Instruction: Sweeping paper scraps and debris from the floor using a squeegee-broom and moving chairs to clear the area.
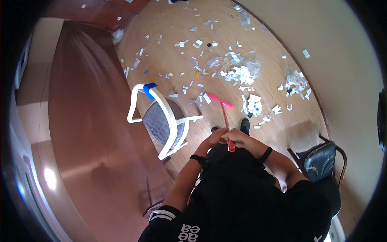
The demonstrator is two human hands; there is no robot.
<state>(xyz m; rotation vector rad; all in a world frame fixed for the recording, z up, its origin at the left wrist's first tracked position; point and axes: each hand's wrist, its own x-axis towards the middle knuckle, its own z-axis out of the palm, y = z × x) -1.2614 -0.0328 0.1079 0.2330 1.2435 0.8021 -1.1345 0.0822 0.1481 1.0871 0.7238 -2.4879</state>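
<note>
Both hands grip the red handle of a broom (225,117) in front of my body. Its bright pink head (220,101) rests on or just above the floor, ahead of my feet. My left hand (217,137) is closed around the handle, and right beside it my right hand (237,137) is wrapped on too. The handle's end sticks out below the hands. White scraps lie close to the broom head, and a larger heap of white pieces (254,105) sits to its right.
A white armchair (171,117) with a blue cloth (150,90) stands at left, beside a long brown-covered table (92,121). Piles of scraps with clear plastic (244,72) and another heap (296,82) lie along the right wall. A black chair (320,161) is at right.
</note>
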